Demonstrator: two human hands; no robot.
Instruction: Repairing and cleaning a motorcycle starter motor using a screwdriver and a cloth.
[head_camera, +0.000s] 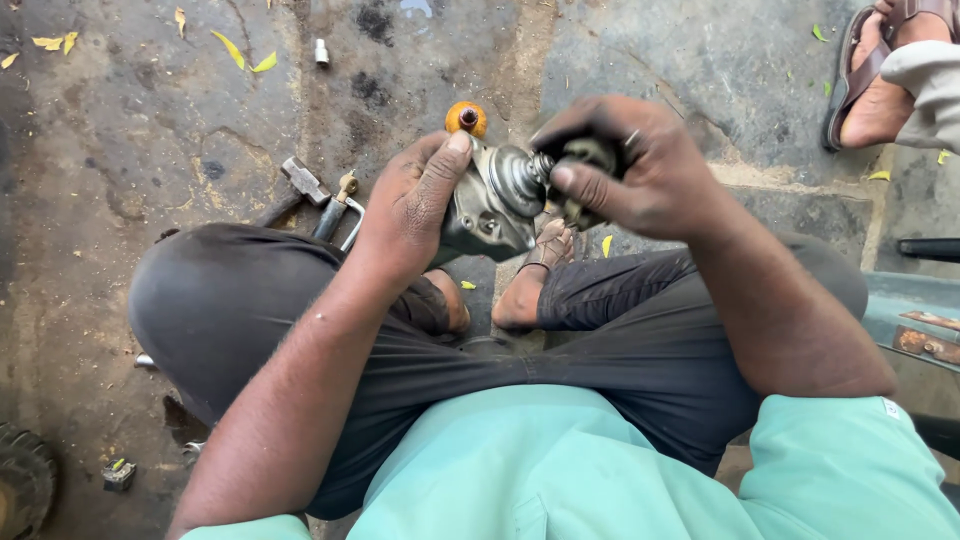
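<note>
Left hand (415, 205) grips metal motor housing (490, 205); right hand (630, 165) fingers pinch dark end part (590, 155) at shaft. Step: fitting/turning. Next: steady alignment.

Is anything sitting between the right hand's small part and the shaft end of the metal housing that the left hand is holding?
Nothing visible does. The left hand grips the metal housing, and the right hand holds the small dark part right at the shaft end. The contact itself is partly hidden by fingers.

Left hand (415, 205) raised before the knees, thumb stretched upward, fingers curled in a grip. Right hand (625, 165) opposite, fingertips pinched together, forearm bent inward.
</note>
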